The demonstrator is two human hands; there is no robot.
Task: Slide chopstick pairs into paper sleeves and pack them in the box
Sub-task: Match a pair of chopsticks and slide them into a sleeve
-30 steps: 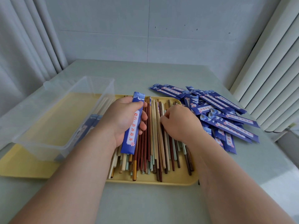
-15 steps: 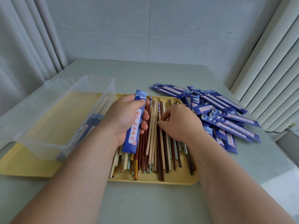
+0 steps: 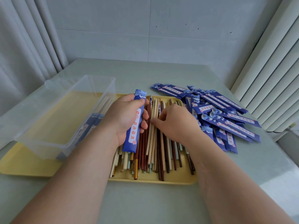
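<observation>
The left hand (image 3: 124, 117) has its fingers curled round a blue paper sleeve (image 3: 135, 126), held over the loose chopsticks (image 3: 155, 147) on the yellow tray (image 3: 169, 180). The right hand (image 3: 175, 123) sits just beside it, curled fingers and thumb touching pale chopsticks, though a grip cannot be told. The clear box (image 3: 64, 130) stands on the tray's left part, and spare sleeves (image 3: 226, 120) lie heaped on the desk (image 3: 145, 204) at right

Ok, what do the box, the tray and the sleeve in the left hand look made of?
Tray: matte yellow, probably plastic, with a rounded moulded rim. Box: clear, glossy plastic; the yellow beneath shows through its walls. Sleeve, gripped by the left hand: thin printed paper, blue with a white label, flat and folded-looking.
</observation>
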